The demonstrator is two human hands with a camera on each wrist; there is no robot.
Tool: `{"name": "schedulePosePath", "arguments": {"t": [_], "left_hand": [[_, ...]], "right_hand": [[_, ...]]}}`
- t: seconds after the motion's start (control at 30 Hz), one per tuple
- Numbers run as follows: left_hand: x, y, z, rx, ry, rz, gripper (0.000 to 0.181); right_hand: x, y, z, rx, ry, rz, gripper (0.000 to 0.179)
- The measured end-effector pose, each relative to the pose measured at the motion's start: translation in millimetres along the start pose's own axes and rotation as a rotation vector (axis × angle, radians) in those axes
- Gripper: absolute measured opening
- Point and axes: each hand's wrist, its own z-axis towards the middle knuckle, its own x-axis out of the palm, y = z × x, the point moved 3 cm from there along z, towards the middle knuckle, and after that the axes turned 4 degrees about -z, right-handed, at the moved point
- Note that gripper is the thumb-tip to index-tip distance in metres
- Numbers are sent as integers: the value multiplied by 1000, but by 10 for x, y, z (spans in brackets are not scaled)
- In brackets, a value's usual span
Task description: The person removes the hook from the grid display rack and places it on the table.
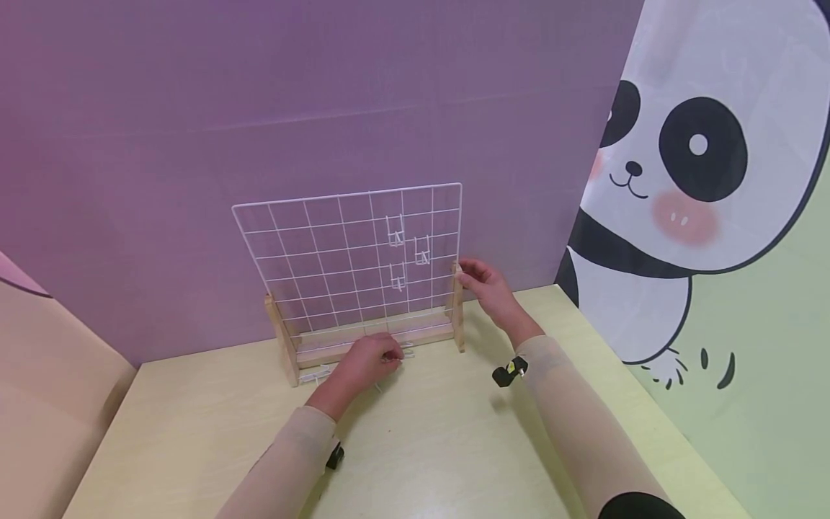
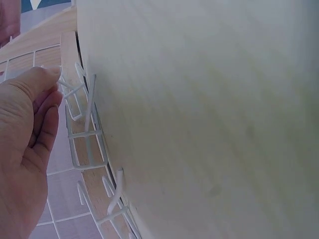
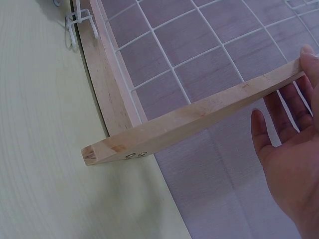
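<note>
A white wire grid panel [image 1: 350, 195] stands upright in a wooden base [image 1: 311, 355]. Three small white wire hooks [image 1: 396, 239] hang on its right half. Low at the front of the base, my left hand [image 1: 371, 362] pinches a white wire hook [image 2: 75, 102] between thumb and forefinger. More loose hooks [image 2: 88, 149] lie beside it along the base's front edge. My right hand [image 1: 496, 294] grips the top of the right wooden upright [image 3: 199, 113], thumb on the front and fingers behind, at the panel's edge.
The stand sits on a pale wooden table [image 1: 421, 447], close to a purple wall [image 1: 194, 86]. At the right is a wall with a panda picture [image 1: 687, 216]. A black wrist camera [image 1: 509, 372] is strapped on the right sleeve.
</note>
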Motion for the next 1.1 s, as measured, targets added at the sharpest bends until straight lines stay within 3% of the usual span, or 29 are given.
{"name": "schedulePosePath", "arguments": {"t": [0.17,0.5,0.87,1.1], "left_hand": [[10,-10,0,1,26,7,9],[17,3,-5,73,24,51,11],[-16,-23,-26,-17,44,0,11],[-63,20,-40,-67,12,-64,10]], "right_hand": [[2,6,-9,8,3,12,40],[9,15,-9,4,7,-2,39],[-1,22,-8,10,6,31,39],[0,24,-18,11,8,24,39]]}}
